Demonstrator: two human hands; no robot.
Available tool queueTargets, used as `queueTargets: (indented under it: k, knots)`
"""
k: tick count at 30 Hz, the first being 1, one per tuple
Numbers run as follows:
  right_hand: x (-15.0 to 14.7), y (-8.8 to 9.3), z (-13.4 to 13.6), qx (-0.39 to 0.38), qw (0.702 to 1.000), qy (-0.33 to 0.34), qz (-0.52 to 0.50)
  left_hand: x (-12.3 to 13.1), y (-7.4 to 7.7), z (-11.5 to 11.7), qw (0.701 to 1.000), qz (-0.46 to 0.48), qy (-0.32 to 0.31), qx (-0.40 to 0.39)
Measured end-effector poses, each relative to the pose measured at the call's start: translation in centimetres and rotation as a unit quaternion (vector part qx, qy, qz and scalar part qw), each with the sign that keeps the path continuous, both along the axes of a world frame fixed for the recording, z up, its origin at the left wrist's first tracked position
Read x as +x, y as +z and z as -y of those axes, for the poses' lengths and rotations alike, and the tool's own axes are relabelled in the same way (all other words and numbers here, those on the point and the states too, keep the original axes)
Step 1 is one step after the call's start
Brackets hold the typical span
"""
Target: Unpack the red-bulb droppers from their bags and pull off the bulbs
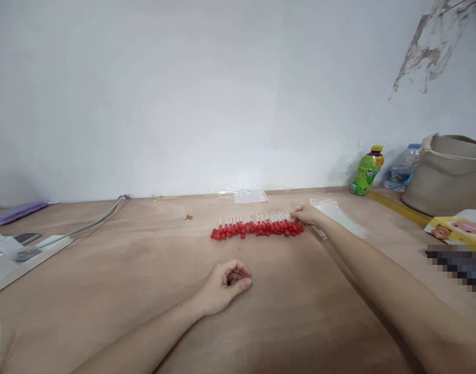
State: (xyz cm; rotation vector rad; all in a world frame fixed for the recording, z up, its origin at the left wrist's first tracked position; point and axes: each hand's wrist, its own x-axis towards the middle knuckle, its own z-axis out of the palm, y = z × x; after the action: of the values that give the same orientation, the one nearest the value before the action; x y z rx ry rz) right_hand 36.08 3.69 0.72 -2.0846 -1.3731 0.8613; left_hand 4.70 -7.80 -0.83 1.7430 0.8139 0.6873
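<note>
**Red-tipped sticks [257, 227] in a row, w/ R hand [308, 214] at one end**

Largest first: a pale wall [206, 104] fills the upper half of the frame; below it, a wooden table [284, 322] spans the full width. A gray bin [451, 176] stands at far right, w/ a green bottle [367, 171] to its left. The sticks lie at ctr of the frame, slightly right, packed side by side in a long band: pale shafts toward the wall, red heads toward the viewer. A clear plastic bag [341, 218] lies just right of the row, partly behind the R arm.

L hand [224, 285], lower ctr, rests on the table, fingers loosely curled w/ a gap to the thumb; nothing visible in it. R hand, right of ctr, has thumb & fingers drawn together at the row's right end, touching or nearly so; whether a stick is pinched can't be told at this res.

Handling (judged from looks): each stick is prob. very light. Shafts appear thin, fairly stiff, maybe easy to snap if bent; heads look smooth & rounded, so may roll or slip under a fingertip. Best hold for one stick: a light thumb-&-index pinch on the shaft, approx. mid-length, clear of its neighbors, since the close packing could drag others along.
</note>
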Motion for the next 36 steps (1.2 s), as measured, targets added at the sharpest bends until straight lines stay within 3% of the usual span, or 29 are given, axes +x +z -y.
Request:
queueTargets:
  k: [5,10,14,17,19,20,22,28,32,36]
  knots:
    - [0.5,0.1,0.4,0.043,0.998,-0.015,0.034,0.0,-0.1,0.0,1.0,0.002,-0.003,0.007]
    - [0.5,1.0,1.5,0.132,0.987,-0.024,0.088,-0.1,-0.1,-0.1,1.0,0.001,-0.005,0.014]
    - [-2.3,1.7,4.5,0.247,0.961,-0.007,0.123,0.0,0.0,0.0,0.999,-0.012,-0.001,0.04]
    - [-5.6,1.2,8.3,0.313,0.939,0.067,0.125,0.0,-0.1,0.1,0.989,-0.058,0.036,0.131]
    - [-7.4,0.5,10.6,0.366,0.883,0.27,0.115,-0.1,-0.1,0.1,0.974,-0.091,0.073,0.195]
    - [-8.0,0.1,11.5,0.369,0.859,0.337,0.114,-0.1,0.0,0.1,0.965,-0.104,0.087,0.222]
    - [-8.6,-0.6,12.6,0.336,0.84,0.412,0.108,-0.2,0.4,-0.3,0.946,-0.12,0.102,0.284]
    - [-8.1,-1.6,12.5,0.275,0.85,0.436,0.111,0.3,2.7,-4.6,0.86,-0.176,0.143,0.458]
    - [-8.1,-1.7,12.5,0.276,0.851,0.431,0.117,1.8,3.7,-7.9,0.808,-0.252,0.199,0.495]
    - [-8.1,-1.8,12.6,0.286,0.848,0.431,0.114,2.9,3.7,-9.6,0.787,-0.303,0.211,0.495]
